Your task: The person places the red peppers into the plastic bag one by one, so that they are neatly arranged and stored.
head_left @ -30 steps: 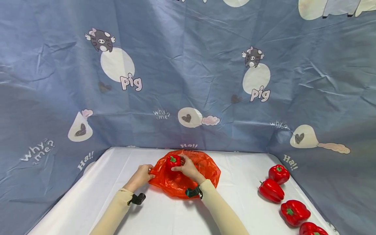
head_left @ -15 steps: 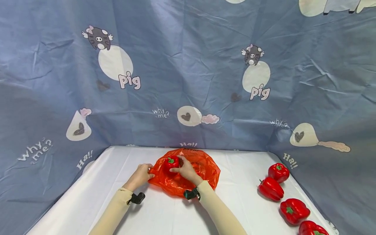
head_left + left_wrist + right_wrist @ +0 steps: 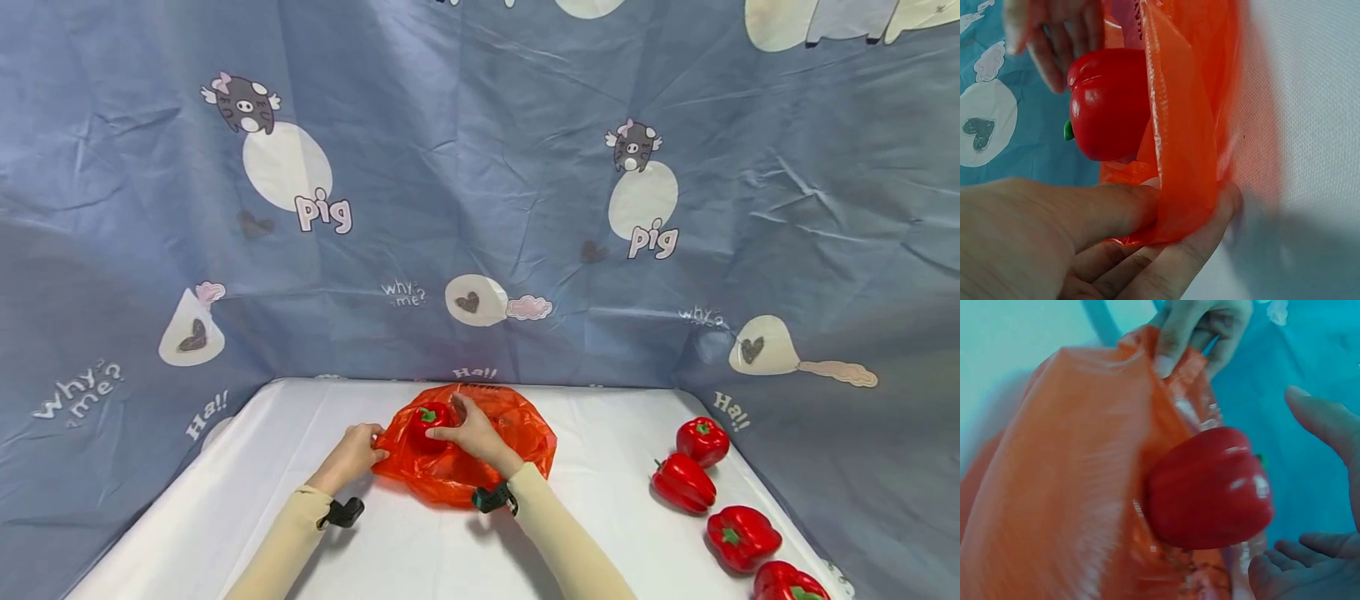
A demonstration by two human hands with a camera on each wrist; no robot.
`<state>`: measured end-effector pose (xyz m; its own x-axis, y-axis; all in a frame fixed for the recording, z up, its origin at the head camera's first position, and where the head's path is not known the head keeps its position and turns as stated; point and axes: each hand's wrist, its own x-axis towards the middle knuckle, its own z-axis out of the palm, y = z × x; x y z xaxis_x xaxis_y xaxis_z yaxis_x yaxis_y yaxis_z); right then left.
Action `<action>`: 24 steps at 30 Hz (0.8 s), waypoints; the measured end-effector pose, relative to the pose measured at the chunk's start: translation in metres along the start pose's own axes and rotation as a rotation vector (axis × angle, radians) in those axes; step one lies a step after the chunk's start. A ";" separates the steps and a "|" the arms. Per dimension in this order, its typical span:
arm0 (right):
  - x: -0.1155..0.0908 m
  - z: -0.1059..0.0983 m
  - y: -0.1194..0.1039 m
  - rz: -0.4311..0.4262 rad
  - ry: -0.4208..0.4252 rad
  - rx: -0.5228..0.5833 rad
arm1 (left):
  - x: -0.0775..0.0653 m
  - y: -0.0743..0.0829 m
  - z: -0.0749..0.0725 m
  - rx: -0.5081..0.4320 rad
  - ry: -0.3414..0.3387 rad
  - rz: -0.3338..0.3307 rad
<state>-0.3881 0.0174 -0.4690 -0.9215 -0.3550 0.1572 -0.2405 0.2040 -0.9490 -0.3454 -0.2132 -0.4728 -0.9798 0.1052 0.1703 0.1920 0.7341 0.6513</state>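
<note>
A red bell pepper [image 3: 430, 427] with a green stem sits in the mouth of the orange plastic bag [image 3: 536, 433]. In the right wrist view the bell pepper [image 3: 1210, 490] stands partly inside the bag. My right hand [image 3: 476, 433] is just right of it, thumb and fingers spread wide. Both wrist views show a gap between those fingers and the pepper. My left hand [image 3: 351, 457] pinches the bag's left rim between thumb and fingers. Close up, the left thumb [image 3: 1129, 209] presses the film from the inner side.
Several more red bell peppers [image 3: 742, 537] lie along the table's right side. The white table [image 3: 405, 558] ends at a blue printed curtain [image 3: 375, 250] behind and at both sides. A dark wrist device [image 3: 343, 511] is strapped to each arm.
The right hand has let go of the bell pepper, its fingers spreading away to the right. The pepper has shifted slightly left in the bag. The left hand keeps its pinch on the rim.
</note>
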 end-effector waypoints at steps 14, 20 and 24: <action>-0.029 -0.041 -0.028 -0.052 -0.111 -0.006 | -0.002 0.001 -0.002 0.016 0.005 0.020; -0.050 -0.058 -0.029 -0.070 -0.142 -0.033 | -0.002 0.002 -0.002 0.016 0.003 0.033; -0.067 -0.066 -0.030 -0.084 -0.183 -0.013 | -0.003 -0.001 -0.001 0.031 0.001 0.043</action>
<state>-0.3398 0.0954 -0.4331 -0.8276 -0.5308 0.1826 -0.3196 0.1781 -0.9307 -0.3424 -0.2148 -0.4730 -0.9705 0.1367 0.1988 0.2326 0.7492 0.6201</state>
